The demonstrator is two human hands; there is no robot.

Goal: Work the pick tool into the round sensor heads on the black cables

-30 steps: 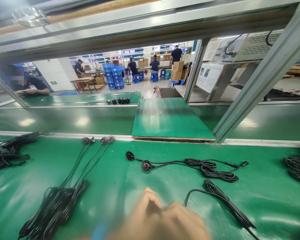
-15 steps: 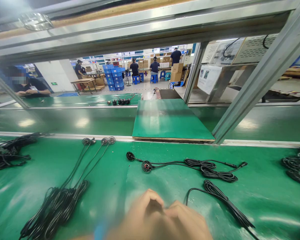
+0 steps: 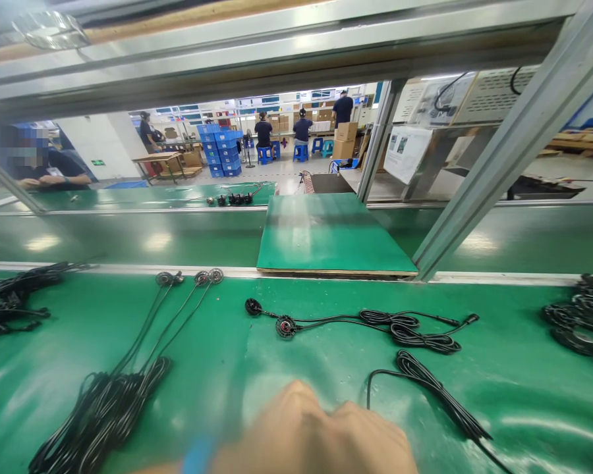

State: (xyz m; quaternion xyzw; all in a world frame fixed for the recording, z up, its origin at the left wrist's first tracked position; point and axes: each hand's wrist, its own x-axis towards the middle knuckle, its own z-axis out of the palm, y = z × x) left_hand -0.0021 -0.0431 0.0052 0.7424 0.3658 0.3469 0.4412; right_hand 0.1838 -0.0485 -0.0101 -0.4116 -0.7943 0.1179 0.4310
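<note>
My left hand (image 3: 281,431), with a blue band (image 3: 196,455) at the wrist, and my right hand (image 3: 368,438) meet at the bottom centre. Both are blurred, with fingers curled inward and pressed together; whatever they hold is hidden. From a coiled black cable (image 3: 437,395) right of them, one lead runs down behind my right hand. Beyond my hands lie two more coiled cables (image 3: 420,336), joined by leads to a round black disc part (image 3: 286,326) and a second black disc (image 3: 252,307).
Left on the green bench (image 3: 212,368) lies a cable bundle (image 3: 99,408) with round ends (image 3: 201,278). More black cables (image 3: 14,296) sit far left and a cable pile (image 3: 580,316) far right. A green board (image 3: 333,234) bridges the channel beside a metal post (image 3: 494,145). A person (image 3: 54,164) sits across.
My hands stay together at the bottom centre, and their fingers have turned so the gap at the left hand no longer shows. The whole view has shifted slightly.
</note>
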